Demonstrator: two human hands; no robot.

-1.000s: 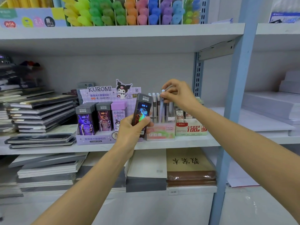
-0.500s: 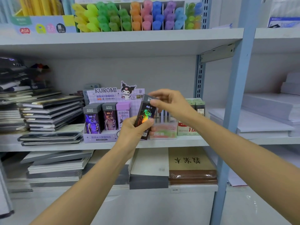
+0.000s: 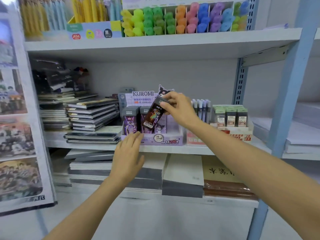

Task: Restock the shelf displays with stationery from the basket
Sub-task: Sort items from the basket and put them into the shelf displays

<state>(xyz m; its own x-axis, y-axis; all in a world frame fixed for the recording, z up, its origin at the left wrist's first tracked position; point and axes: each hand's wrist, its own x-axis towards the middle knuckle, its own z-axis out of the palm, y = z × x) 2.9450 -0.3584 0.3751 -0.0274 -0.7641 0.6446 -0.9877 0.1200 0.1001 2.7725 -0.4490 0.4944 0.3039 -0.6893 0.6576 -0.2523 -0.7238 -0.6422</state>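
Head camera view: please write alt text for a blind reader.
The right hand pinches a tilted dark box by its top, over the purple Kuromi display on the middle shelf. The left hand is open, fingertips at the display's front edge. Stacked notebooks lie to the left; coloured highlighters stand on the shelf above.

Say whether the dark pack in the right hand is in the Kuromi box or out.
Out. The right hand pinches the dark pack by its top, tilted, not seated among the packs in the Kuromi box.
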